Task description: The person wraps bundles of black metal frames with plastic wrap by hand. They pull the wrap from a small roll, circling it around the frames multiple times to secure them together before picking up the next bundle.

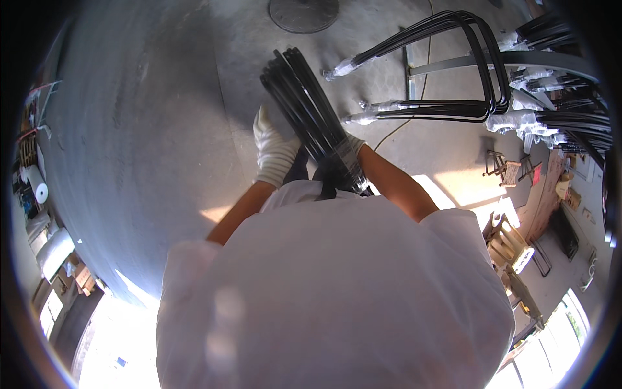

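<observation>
The right hand (355,143) was mostly hidden behind the black rods (304,104) | the white shirt (330,279) and rods hid most of the dark pants (298,166) | the top edge cut the round dark plate (304,14), far off | black bars (573,122) at right ran into the dark rim | little things (30,126) at left looked too small to tell

Appears as one bundle (310,110) of several long, thin tubes (295,87), black and glossy, placed side by side in the same direction. Shows bright streaks of light along the length. Is wrapped around the lower end with clear film (350,165), crinkled and shiny; is bare at the upper end, with slightly uneven tips. Is held at a slant, upper end toward the left, wrapped end toward the right, near the middle of the view.
</observation>
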Available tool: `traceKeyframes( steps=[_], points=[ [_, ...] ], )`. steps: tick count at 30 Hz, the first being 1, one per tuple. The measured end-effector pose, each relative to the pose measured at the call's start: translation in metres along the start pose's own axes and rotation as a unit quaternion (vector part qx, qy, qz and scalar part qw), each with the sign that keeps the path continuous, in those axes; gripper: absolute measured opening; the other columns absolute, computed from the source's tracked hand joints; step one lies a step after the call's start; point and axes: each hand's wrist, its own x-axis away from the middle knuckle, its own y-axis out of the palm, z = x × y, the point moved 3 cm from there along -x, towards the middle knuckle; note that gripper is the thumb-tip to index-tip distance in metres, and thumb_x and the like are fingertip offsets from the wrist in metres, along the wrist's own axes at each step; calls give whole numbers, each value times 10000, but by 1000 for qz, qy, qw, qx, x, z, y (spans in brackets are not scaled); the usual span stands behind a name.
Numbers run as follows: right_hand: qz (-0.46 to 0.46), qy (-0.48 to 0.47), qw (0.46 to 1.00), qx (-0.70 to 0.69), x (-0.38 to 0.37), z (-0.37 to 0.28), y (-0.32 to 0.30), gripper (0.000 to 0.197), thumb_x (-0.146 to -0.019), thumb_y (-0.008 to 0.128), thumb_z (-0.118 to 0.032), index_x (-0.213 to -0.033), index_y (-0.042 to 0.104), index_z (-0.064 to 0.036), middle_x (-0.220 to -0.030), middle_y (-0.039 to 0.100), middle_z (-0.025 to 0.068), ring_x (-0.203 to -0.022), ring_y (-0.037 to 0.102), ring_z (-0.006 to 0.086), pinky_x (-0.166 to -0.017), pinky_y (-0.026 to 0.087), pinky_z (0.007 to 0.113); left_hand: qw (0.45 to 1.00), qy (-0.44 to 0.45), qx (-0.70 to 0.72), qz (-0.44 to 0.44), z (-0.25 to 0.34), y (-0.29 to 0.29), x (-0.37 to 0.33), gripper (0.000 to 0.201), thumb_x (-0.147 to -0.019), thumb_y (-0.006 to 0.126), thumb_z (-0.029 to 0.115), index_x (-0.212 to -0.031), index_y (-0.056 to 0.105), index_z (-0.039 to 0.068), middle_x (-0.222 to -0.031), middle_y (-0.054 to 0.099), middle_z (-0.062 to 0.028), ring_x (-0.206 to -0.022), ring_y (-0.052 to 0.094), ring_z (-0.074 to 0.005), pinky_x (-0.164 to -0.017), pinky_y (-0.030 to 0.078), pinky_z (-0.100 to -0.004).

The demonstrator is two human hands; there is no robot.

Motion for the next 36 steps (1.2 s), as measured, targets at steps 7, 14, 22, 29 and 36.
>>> traceKeyframes(
  steps=[7,14,22,29,36],
  points=[
    [-16,-21,997,-76,4,-17,39,616,-605,717,-354,-1082,456,-66,-1077,474,142,-986,499,266,-790,466,362,796,-370,302,-372,-164,142,82,344,-853,447,283,-1101,545,66,-1023,603,-73,-909,589,-225,-749,479,-351],
    [203,-78,963,-161,-3,-34,-21,687,-622,703,-420,-1139,400,-84,-1159,415,173,-1051,465,286,-820,459,375,872,-398,35,-283,-44,63,30,379,-853,425,329,-1074,541,43,-1008,594,-167,-957,571,-308,-790,462,-378],
    [372,56,830,411,68,-229,-14,986,-591,710,-436,-1351,130,-192,-1204,327,223,-1120,401,356,-833,459,379,925,-303,113,-200,-34,69,25,432,-793,492,415,-1015,578,53,-958,607,-173,-942,570,-319,-801,444,-369],
    [363,62,842,393,73,-227,-17,927,-576,714,-379,-1342,198,-298,-1102,375,185,-1025,439,318,-818,436,404,869,-344,146,-323,-4,34,19,373,-795,489,363,-996,575,60,-935,611,-151,-904,584,-299,-769,470,-361],
    [361,16,868,341,80,-216,-18,786,-606,698,-429,-1279,306,-328,-1085,400,201,-1051,421,322,-802,425,453,636,-364,667,-139,39,-31,26,480,-742,649,197,-1120,453,-25,-989,558,-156,-845,591,-273,-736,522,-377]
  ],
)
